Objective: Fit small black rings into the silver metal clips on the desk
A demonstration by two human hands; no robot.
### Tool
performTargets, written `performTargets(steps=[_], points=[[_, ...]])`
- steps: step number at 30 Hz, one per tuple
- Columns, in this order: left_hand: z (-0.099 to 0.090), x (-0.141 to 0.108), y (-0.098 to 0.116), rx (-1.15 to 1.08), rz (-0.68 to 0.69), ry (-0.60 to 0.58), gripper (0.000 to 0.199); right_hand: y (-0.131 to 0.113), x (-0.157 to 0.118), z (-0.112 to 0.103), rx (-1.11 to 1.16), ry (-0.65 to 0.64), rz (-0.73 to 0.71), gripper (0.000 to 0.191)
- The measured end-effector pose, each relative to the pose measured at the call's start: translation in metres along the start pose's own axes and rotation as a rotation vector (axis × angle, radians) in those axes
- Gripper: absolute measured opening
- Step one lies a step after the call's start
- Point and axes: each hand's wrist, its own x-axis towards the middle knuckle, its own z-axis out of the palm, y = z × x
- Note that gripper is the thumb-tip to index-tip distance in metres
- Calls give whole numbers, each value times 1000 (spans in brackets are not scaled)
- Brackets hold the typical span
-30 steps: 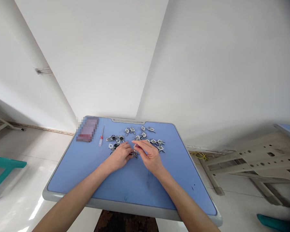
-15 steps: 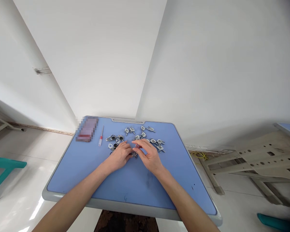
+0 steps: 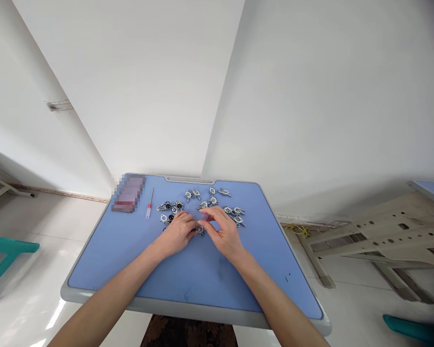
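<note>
My left hand is closed on a small silvery metal part with an oval flange, low over the tabletop. Between the thumb and fingers of my right hand is the clear, reddish handle of a screwdriver. It meets the metal part, but its tip is hidden. Left of and behind my left hand lie several metal parts with black round centres and a loose oval plate. Beyond my right hand, several similar silvery parts are spread out.
A second screwdriver with a clear and red handle lies on the blue table. A blurred-out flat object rests at the far left corner. White walls stand behind. A teal stool is at the left.
The whole view has shifted slightly. Both hands stay at the same metal part, with almost no change in their grip.
</note>
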Motion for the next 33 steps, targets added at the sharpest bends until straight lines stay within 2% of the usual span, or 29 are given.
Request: performTargets(steps=[3,8,13,17,21,25,33], points=[[1,0,-1,12,2,-1,13,1,0,1,32,35,44,17],[-1,0,0,10,-4,-16,15,0,0,-1,172,27,175,28],[-3,0,2,23,-6,-16,15,1,-1,1,72,10,88,21],[-2,0,3,33,-6,-14,12,4,-2,4,14,7,57,25],[-2,0,3,20,-13,-8,15,4,-1,5,48,1,75,25],[-5,0,5,9,-21,-7,18,2,0,3,116,-1,125,34],[-5,0,14,10,-27,54,11,-3,0,2,33,-54,16,36]])
